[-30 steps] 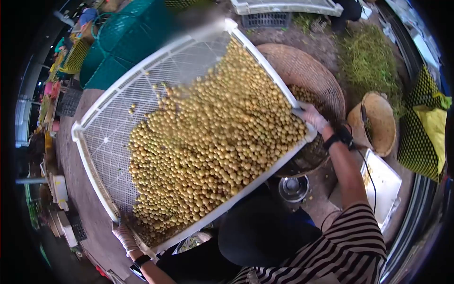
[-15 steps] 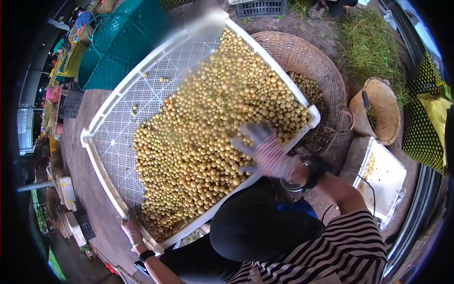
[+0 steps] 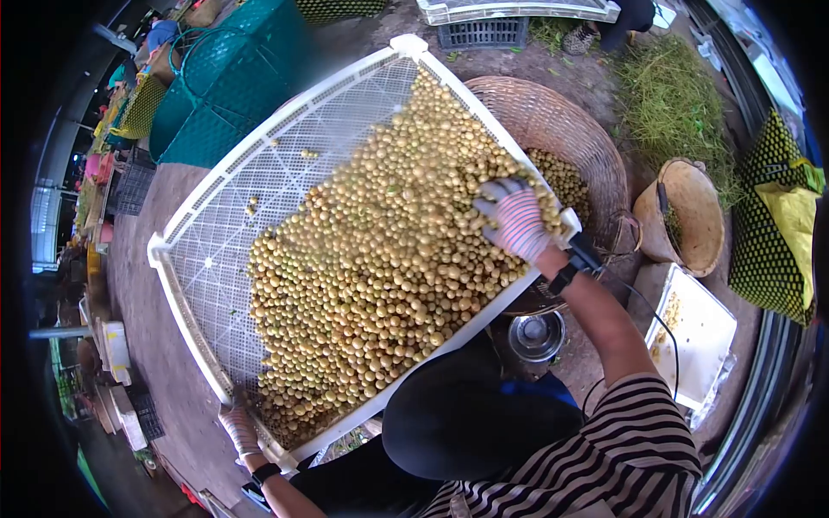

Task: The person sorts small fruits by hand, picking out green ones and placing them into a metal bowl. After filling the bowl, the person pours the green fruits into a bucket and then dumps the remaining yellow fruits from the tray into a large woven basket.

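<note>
A large white mesh tray [image 3: 233,186] lies tilted before me, heaped with small round yellow-brown fruits [image 3: 371,285] toward its right and near sides. My left hand [image 3: 238,427], in a striped glove, grips the tray's rim by the near left corner; some of its fingertips are hidden behind the rim. Over by the right corner, my right hand [image 3: 518,216] rests on the fruits with its grey-tipped glove fingers spread. Beyond that side stands a wide wicker basket [image 3: 553,108] with more of the same fruits in it, partly covered by the tray.
To the right are a smaller basket [image 3: 699,216], a white foam box [image 3: 704,337] and a steel bowl [image 3: 535,337]. Green stems [image 3: 673,86] are piled on the floor at the back right. A green woven basket [image 3: 233,86] stands at the far left. Another person's foot [image 3: 580,39] shows at the top.
My right hand has moved away from me and to the right over the fruits, toward the tray's right corner. My left hand stays on the rim. Another white tray now shows at the top.
</note>
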